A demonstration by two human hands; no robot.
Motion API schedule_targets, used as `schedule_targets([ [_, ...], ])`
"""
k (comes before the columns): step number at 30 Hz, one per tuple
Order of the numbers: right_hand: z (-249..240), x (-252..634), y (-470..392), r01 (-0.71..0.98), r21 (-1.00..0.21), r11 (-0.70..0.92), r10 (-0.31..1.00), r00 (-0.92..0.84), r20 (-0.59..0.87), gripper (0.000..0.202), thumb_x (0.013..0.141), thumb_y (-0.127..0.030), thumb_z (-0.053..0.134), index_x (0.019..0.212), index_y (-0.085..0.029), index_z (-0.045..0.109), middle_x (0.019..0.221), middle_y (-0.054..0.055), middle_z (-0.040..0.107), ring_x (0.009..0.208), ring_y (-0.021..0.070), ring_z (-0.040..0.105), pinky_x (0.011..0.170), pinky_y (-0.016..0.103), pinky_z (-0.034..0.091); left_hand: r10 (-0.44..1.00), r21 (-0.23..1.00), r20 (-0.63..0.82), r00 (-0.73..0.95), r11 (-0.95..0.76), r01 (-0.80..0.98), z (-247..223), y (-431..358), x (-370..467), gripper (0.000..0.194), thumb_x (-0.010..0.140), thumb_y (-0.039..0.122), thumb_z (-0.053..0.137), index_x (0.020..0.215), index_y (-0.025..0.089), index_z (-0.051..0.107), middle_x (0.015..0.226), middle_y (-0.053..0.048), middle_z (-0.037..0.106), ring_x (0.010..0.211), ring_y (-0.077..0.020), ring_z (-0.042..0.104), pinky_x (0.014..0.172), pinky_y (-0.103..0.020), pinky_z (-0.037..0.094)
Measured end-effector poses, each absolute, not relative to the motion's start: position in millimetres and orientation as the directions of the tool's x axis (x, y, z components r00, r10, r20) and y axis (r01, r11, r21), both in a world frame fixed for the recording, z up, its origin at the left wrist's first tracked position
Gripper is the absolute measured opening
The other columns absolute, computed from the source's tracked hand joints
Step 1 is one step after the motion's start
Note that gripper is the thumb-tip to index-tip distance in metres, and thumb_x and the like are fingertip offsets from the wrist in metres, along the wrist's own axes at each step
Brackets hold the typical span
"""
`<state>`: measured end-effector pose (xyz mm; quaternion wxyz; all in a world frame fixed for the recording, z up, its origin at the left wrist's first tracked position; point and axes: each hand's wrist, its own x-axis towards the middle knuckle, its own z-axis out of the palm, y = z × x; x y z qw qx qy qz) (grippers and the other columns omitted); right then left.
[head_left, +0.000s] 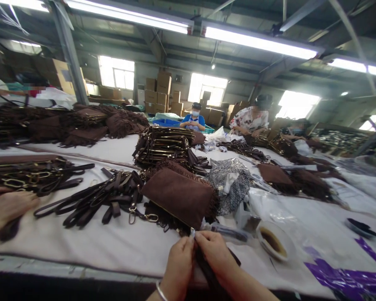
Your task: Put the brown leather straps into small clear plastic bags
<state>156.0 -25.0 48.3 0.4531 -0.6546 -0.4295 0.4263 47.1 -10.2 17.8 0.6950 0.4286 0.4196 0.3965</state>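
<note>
My left hand [180, 257] and my right hand [217, 253] meet at the front edge of the table, both closed, fingertips pinched together. Between them shows a small, shiny metal piece [192, 232], too blurred to name exactly. A dark brown strap [208, 269] runs down under my right hand toward the edge. Just beyond my fingertips lies a brown fringed pouch [178, 195], its near corner by the metal piece. To its left are a heap of brown wrist straps [108, 194] and a gold-coloured clasp [152, 218].
A co-worker's hand [14, 205] rests at far left beside stacked pouches [28, 167]. A bowl of brown liquid [272, 242] stands right of my hands, with purple plastic [344, 278] beyond. More pouches [166, 144] are piled behind. Several people sit across the table.
</note>
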Motion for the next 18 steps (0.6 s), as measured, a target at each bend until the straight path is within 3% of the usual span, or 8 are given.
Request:
schedule_targets([
  [2,41,152,-24,-0.046,-0.963,-0.264,0.929,0.255,-0.267,0.031,0.073,-0.041,0.066,0.058,-0.014,0.065,0.052,-0.002,0.054,0.051,0.0108,0.042,0.050,0.024,0.030,0.955,0.985,-0.132,0.265,0.157,-0.074,17,-12,45,0.036,0.083,0.049,0.055,0.066,0.018,0.057,0.065,-0.001,0.057,0.063,-0.0147,0.050,0.059,-0.025,0.040],
  [4,36,149,-25,-0.284,-0.921,-0.266,0.920,0.211,-0.331,0.026,0.067,-0.037,0.073,0.067,-0.012,0.069,0.059,0.001,0.061,0.057,0.0123,0.049,0.053,0.023,0.037,0.969,0.997,-0.069,0.239,0.071,0.001,18,-15,44,0.036,0.086,0.046,0.051,0.067,0.018,0.059,0.070,-0.004,0.062,0.069,-0.0176,0.053,0.064,-0.027,0.041],
  [8,34,145,-27,-0.620,-0.760,-0.194,0.918,0.158,-0.363,0.019,0.059,-0.025,0.080,0.072,-0.012,0.072,0.074,0.005,0.071,0.073,0.0157,0.059,0.074,0.027,0.048,0.965,0.994,-0.069,0.251,0.089,-0.070,19,-17,46,0.035,0.086,0.047,0.051,0.072,0.017,0.062,0.075,-0.005,0.064,0.074,-0.0188,0.056,0.068,-0.028,0.043],
  [11,38,141,-28,-0.734,-0.649,-0.199,0.904,0.118,-0.411,0.016,0.061,-0.022,0.080,0.071,-0.012,0.072,0.073,0.004,0.071,0.072,0.0149,0.060,0.076,0.026,0.049,0.939,0.932,-0.187,0.288,0.262,-0.250,18,-18,51,0.037,0.080,0.053,0.057,0.070,0.017,0.058,0.065,0.000,0.055,0.063,-0.0142,0.050,0.059,-0.025,0.040],
  [15,43,137,-27,-0.788,-0.565,-0.243,0.888,0.054,-0.458,0.014,0.064,-0.023,0.080,0.071,-0.015,0.072,0.069,0.003,0.070,0.067,0.0144,0.060,0.066,0.025,0.049,0.828,0.771,-0.366,0.425,0.526,-0.360,22,-17,53,0.039,0.076,0.059,0.058,0.075,0.020,0.050,0.051,0.010,0.032,0.041,-0.0066,0.025,0.040,-0.020,0.018],
  [17,44,137,-27,-0.779,-0.578,-0.242,0.897,0.048,-0.440,0.016,0.064,-0.025,0.080,0.072,-0.015,0.072,0.070,0.003,0.070,0.067,0.0151,0.060,0.066,0.026,0.049,0.842,0.822,-0.344,0.416,0.484,-0.299,27,-16,50,0.035,0.081,0.055,0.054,0.074,0.021,0.050,0.050,0.010,0.032,0.040,-0.0067,0.025,0.040,-0.020,0.018],
  [18,43,138,-28,-0.762,-0.603,-0.235,0.907,0.051,-0.417,0.017,0.064,-0.026,0.081,0.074,-0.014,0.072,0.072,0.003,0.070,0.069,0.0156,0.061,0.068,0.026,0.049,0.879,0.888,-0.285,0.383,0.393,-0.239,29,-15,47,0.033,0.084,0.051,0.051,0.073,0.020,0.053,0.052,0.008,0.038,0.042,-0.0077,0.032,0.041,-0.021,0.024],
])
